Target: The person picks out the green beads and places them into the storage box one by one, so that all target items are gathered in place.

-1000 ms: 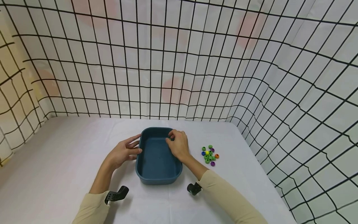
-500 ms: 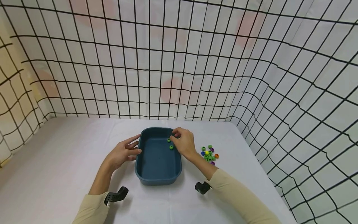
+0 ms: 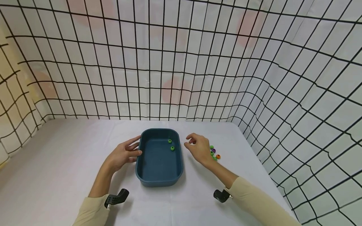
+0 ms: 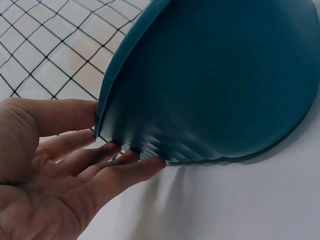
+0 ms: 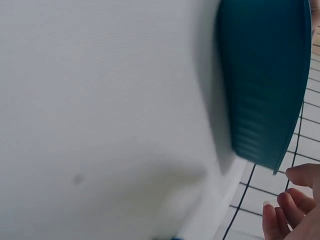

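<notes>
A dark teal plastic bin (image 3: 158,164) stands on the white-covered table in the head view. Inside it, towards its far right, lie two green beads (image 3: 172,148). My left hand (image 3: 120,157) touches the bin's left side; in the left wrist view its thumb is at the rim and its nearly straight fingers rest along the outer wall. Just right of the bin hovers my right hand (image 3: 199,149), fingers loosely bent, with nothing seen between them. Behind it lies a pile of small beads, with an orange bead (image 3: 218,156) and several green ones visible; the hand hides part of the pile.
Black wire mesh (image 3: 150,78) with white sheeting behind it rises at the back and on both sides of the white table (image 3: 70,150). A black wrist camera (image 3: 221,196) sits at the right cuff, another (image 3: 118,197) at the left.
My right hand has let go of green beads in the bin and moved out to the right, towards the pile. The left hand stays against the bin.
</notes>
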Available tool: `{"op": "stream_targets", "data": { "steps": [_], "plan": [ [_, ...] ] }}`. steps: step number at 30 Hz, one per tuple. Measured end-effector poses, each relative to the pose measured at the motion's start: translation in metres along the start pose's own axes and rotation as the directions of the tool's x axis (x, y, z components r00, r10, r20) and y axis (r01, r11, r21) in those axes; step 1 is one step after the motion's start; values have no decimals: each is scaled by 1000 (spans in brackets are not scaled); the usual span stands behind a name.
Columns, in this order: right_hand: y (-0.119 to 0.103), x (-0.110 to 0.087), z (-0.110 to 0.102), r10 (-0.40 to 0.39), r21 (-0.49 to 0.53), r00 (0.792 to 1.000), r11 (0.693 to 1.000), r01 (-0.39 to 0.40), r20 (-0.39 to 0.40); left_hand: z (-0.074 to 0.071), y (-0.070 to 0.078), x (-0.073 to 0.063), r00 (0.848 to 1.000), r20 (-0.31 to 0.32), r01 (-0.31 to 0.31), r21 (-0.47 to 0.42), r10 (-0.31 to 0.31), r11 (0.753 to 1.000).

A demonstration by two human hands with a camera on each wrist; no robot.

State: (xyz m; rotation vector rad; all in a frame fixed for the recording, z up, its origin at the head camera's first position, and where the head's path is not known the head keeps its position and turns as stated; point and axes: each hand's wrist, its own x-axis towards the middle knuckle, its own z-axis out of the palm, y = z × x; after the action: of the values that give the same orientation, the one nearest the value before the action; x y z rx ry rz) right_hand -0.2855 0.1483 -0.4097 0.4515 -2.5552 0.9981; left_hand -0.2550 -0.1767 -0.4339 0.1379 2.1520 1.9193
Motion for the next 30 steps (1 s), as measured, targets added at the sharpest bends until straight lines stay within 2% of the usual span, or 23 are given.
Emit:
{"op": "stream_targets", "data": {
  "steps": [5, 12, 20, 26, 30],
  "plan": [
    [17, -9, -14, 9, -22, 1000, 1000, -9, -6, 0, 0, 0, 1000, -5, -1, -4, 1, 1000],
    [38, -20, -29, 45, -49, 999, 998, -44, 24, -1, 1, 0, 1000, -9, -5, 3, 5, 1000],
    [50, -30, -36, 72, -68, 997, 995, -70, 17, -1, 0, 0, 1000, -14, 5, -13, -5, 1000],
    [57, -37, -40, 116, -64, 993, 991, -113, 37, 0, 0, 0, 1000, -13, 5, -9, -5, 1000],
    [63, -43, -40, 117, -80, 992, 990, -113, 50, 0, 0, 0, 1000, -11, 5, -7, -5, 1000]
  ]
}}
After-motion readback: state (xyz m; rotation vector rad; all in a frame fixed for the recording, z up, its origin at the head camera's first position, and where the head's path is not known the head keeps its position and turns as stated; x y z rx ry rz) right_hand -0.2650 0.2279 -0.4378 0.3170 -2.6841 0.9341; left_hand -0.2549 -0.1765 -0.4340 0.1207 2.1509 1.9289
